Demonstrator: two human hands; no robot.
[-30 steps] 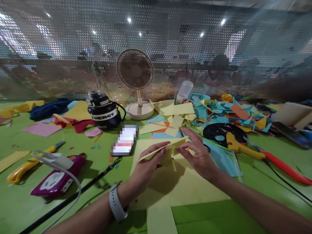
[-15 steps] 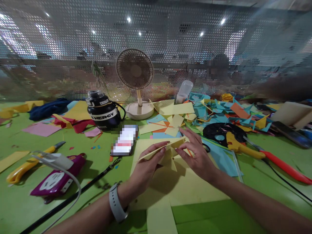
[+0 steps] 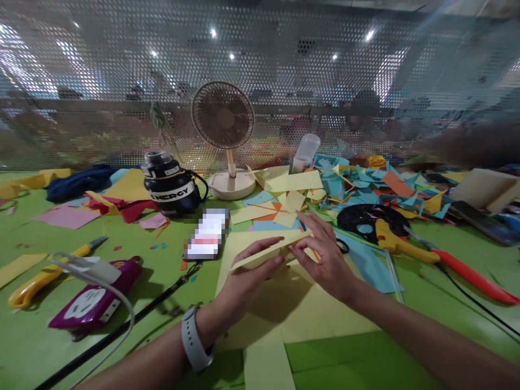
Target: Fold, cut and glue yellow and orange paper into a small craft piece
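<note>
Between both hands a folded piece of pale yellow paper (image 3: 262, 255) is held tilted above a larger yellow sheet (image 3: 325, 311) on the table. My left hand (image 3: 249, 276), with a white watch on the wrist, grips the paper from the left, thumb in front and fingers behind. At the paper's right end, the thumb and fingers of my right hand (image 3: 327, 265) pinch its edge. Part of the folded underside is hidden by the hands and shadow. A yellow strip (image 3: 268, 363) lies at the near edge of the sheet.
A phone (image 3: 207, 233), black bottle (image 3: 170, 187) and fan (image 3: 223, 119) stand or lie beyond my left hand. Coloured paper scraps (image 3: 357, 179) heap at the back right. A yellow corded tool (image 3: 402, 249) and red-handled tool (image 3: 475, 276) lie right; a purple case (image 3: 95, 298) lies left.
The folded paper has tipped flatter, and its lower flap no longer shows below my hands. My left thumb has shifted slightly right and down along it; my right hand keeps its pinch.
</note>
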